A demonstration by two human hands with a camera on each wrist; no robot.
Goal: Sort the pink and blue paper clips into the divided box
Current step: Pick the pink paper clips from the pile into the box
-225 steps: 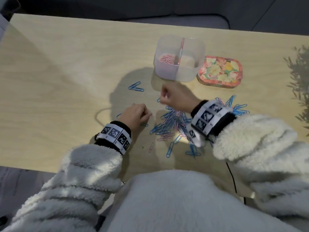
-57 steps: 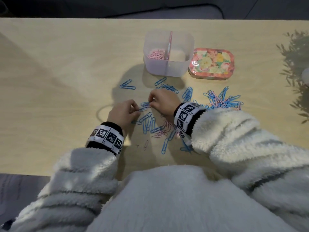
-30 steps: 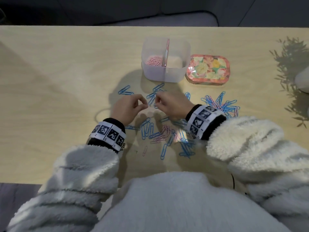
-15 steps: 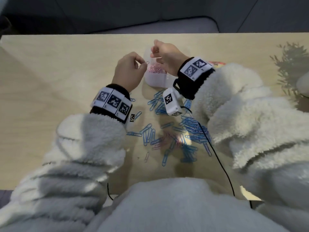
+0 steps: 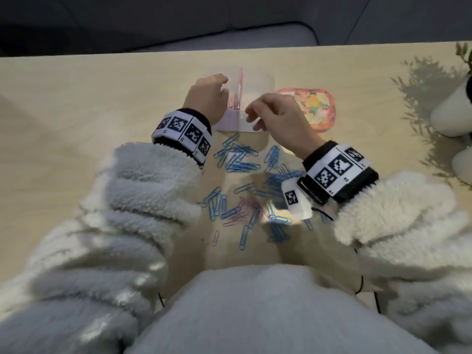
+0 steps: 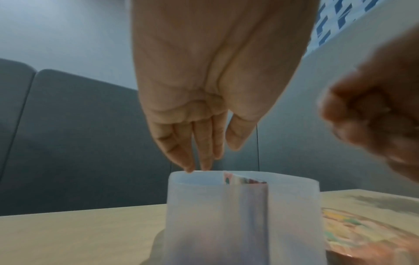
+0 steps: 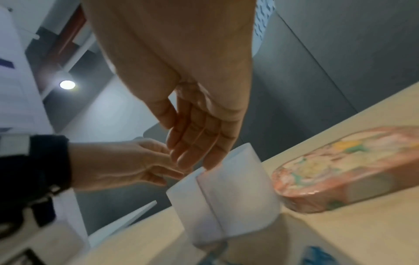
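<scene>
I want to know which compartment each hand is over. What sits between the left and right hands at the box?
In the head view, the box's pink divider stands between the left hand and the right hand.

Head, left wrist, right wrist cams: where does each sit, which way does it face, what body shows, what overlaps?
Head: on the head, facing down and forward at the table; both sleeves and wristbands, left hand, right hand.
Left wrist: under the left wrist, facing along straight fingers at the divided box.
Right wrist: under the right wrist, facing along the fingers; the left hand shows too.
Shared: all three show the box and floral tin.
</scene>
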